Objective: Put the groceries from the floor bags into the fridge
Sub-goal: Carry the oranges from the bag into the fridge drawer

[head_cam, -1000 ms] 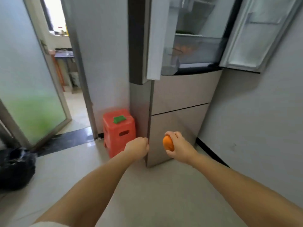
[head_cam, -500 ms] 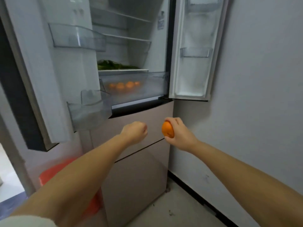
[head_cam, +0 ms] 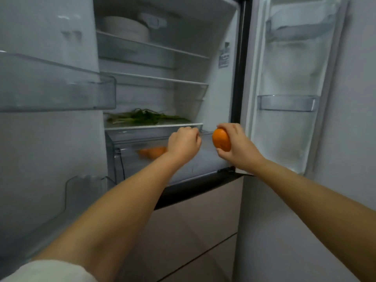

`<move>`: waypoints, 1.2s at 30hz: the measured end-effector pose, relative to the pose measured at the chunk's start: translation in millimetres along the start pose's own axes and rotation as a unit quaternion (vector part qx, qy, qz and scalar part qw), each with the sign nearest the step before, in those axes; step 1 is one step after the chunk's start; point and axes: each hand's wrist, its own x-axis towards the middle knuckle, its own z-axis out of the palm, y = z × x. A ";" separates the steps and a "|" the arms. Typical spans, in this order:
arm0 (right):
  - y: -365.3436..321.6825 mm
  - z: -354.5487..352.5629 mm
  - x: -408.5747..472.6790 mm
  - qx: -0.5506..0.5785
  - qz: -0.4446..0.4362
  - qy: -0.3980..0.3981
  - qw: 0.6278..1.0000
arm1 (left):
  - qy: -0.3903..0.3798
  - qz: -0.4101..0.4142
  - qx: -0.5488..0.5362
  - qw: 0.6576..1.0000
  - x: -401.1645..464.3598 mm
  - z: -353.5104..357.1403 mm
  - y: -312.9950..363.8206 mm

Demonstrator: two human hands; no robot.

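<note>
Up come both hands from drawer-front height to the crisper, and the view has swung in close on the open fridge (head_cam: 221,33). Right hand (head_cam: 237,146) has its fingers wrapped round an orange (head_cam: 221,139), carried just in front of the crisper drawer's right end, not yet inside. Left hand (head_cam: 184,144) is balled at the top edge of the crisper drawer (head_cam: 126,159); it looks to be hooking the rim, but whether the fingers actually grip it or hold something small I cannot tell, since only the back of the fist shows.

Step in hand, as I judge it: stowing this orange with the others. Orange fruit (head_cam: 151,152) already sits in the drawer, smeared by motion blur behind the clear front. Next move calls for the drawer to be drawn out enough to open a gap under the glass shelf (head_cam: 154,126), then the right hand to lower the orange in and let go.

Leafy greens (head_cam: 146,118) lie on that shelf. Higher up, a white lidded container (head_cam: 126,28) stands on the top shelf. Both doors hang wide, their clear door bins (head_cam: 288,102) showing nothing inside. Floor bags are out of view, and the drawer's interior behind the left hand is hidden.
</note>
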 end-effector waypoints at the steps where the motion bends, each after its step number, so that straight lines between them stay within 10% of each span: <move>1: 5.7 8.9 21.0 0.007 -0.015 0.001 1.000 | 0.010 -0.021 0.012 1.000 13.3 2.8 -9.9; 11: 4.9 131.1 233.1 0.038 -0.303 -0.197 0.932 | -0.229 -0.296 0.079 0.924 77.0 13.7 -103.6; 17: -25.6 206.8 278.2 -0.064 -0.427 -0.340 0.835 | -0.200 -0.410 0.195 0.868 78.9 8.5 -132.0; 26: -57.8 300.6 282.7 -0.175 -0.631 -0.269 0.706 | -0.225 -0.477 0.268 0.806 80.6 17.1 -163.4; 36: -48.4 345.9 240.4 -0.197 -0.640 -0.252 0.699 | -0.219 -0.471 0.269 0.811 77.6 20.5 -165.7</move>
